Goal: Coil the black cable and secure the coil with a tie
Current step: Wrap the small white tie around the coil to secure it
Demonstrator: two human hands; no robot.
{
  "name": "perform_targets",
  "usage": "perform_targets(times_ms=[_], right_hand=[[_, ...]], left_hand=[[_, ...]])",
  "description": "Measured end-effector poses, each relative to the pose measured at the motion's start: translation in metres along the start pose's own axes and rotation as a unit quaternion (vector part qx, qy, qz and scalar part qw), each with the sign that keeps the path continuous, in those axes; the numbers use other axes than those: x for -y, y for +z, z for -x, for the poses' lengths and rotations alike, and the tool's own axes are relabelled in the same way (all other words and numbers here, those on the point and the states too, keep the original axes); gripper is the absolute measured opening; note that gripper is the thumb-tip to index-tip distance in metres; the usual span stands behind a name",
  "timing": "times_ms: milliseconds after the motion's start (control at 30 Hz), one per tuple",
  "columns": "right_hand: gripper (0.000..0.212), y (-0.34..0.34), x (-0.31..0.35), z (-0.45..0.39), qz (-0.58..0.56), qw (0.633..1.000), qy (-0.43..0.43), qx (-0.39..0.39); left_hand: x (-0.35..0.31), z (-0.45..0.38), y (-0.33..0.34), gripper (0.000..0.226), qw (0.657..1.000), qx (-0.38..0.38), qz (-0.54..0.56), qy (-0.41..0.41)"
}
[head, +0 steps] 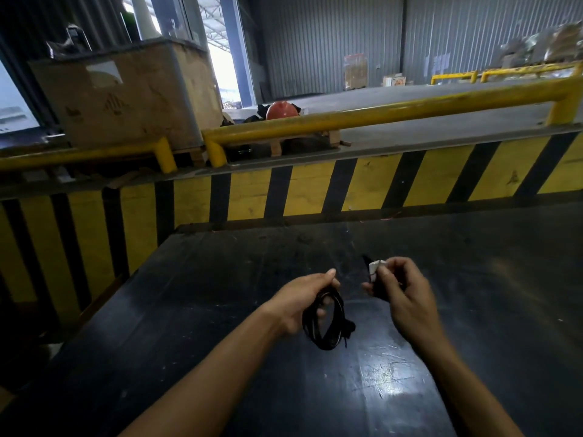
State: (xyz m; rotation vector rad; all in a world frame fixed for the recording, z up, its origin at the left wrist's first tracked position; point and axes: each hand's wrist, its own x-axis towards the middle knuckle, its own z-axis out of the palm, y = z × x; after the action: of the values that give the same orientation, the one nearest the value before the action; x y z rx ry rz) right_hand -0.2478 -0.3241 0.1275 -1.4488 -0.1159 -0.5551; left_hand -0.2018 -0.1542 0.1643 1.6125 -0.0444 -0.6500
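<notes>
My left hand point(303, 298) grips the black cable point(325, 323), which hangs as a small round coil of several loops just above the dark table point(220, 310). My right hand point(400, 291) is a short way to the right, fingers pinched on a small black piece with a white tag point(377, 268) that sticks up from it. Whether that piece is the cable's end or a tie I cannot tell. The two hands are apart, with a gap of table between them.
A black-and-yellow striped barrier point(315, 190) runs along the table's far edge, with a yellow rail point(378, 113) above it. Behind stand a big cardboard box point(126, 93) and an orange hard hat point(281, 110). The table's left edge point(120, 288) drops off.
</notes>
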Motion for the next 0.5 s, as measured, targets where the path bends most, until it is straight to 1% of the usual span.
perform_targets(times_ms=[33, 67, 100, 133, 167, 233, 267, 333, 400, 500], right_hand=[[0.006, -0.005, 0.0, -0.005, 0.044, 0.999, 0.008, 0.012], [0.011, -0.009, -0.002, -0.008, 0.099, 0.994, 0.022, 0.035], [0.02, -0.01, -0.003, -0.01, 0.134, 0.988, 0.04, 0.066], [0.027, -0.008, -0.004, -0.01, 0.137, 0.983, 0.06, 0.103], [0.03, -0.005, -0.004, -0.009, 0.113, 0.981, 0.077, 0.137], [0.028, 0.001, -0.006, -0.006, 0.064, 0.979, 0.083, 0.174], [0.025, 0.003, -0.007, -0.006, 0.056, 0.981, 0.077, 0.17], [0.021, 0.006, -0.009, -0.006, 0.058, 0.988, 0.065, 0.127], [0.019, 0.006, -0.011, -0.007, 0.073, 0.993, 0.053, 0.075], [0.018, 0.002, -0.011, -0.009, 0.074, 0.997, 0.028, 0.025]], left_hand=[[-0.002, 0.001, -0.002, 0.034, 1.0, 0.007, -0.001, 0.001], [-0.003, 0.001, -0.003, 0.039, 1.0, 0.015, 0.004, -0.001], [-0.005, 0.001, -0.003, 0.043, 1.0, 0.02, 0.009, -0.001], [-0.007, 0.0, -0.002, 0.046, 1.0, 0.021, 0.011, 0.004], [-0.008, 0.0, 0.0, 0.048, 1.0, 0.015, 0.009, 0.01], [-0.01, -0.001, 0.003, 0.051, 1.0, 0.006, 0.006, 0.025], [-0.011, -0.001, 0.004, 0.052, 0.999, 0.007, 0.009, 0.031], [-0.012, 0.001, 0.003, 0.053, 0.999, 0.015, 0.022, 0.044], [-0.01, 0.003, 0.003, 0.046, 0.996, 0.023, 0.034, 0.078], [0.005, 0.007, 0.004, 0.035, 0.992, 0.027, 0.047, 0.115]])
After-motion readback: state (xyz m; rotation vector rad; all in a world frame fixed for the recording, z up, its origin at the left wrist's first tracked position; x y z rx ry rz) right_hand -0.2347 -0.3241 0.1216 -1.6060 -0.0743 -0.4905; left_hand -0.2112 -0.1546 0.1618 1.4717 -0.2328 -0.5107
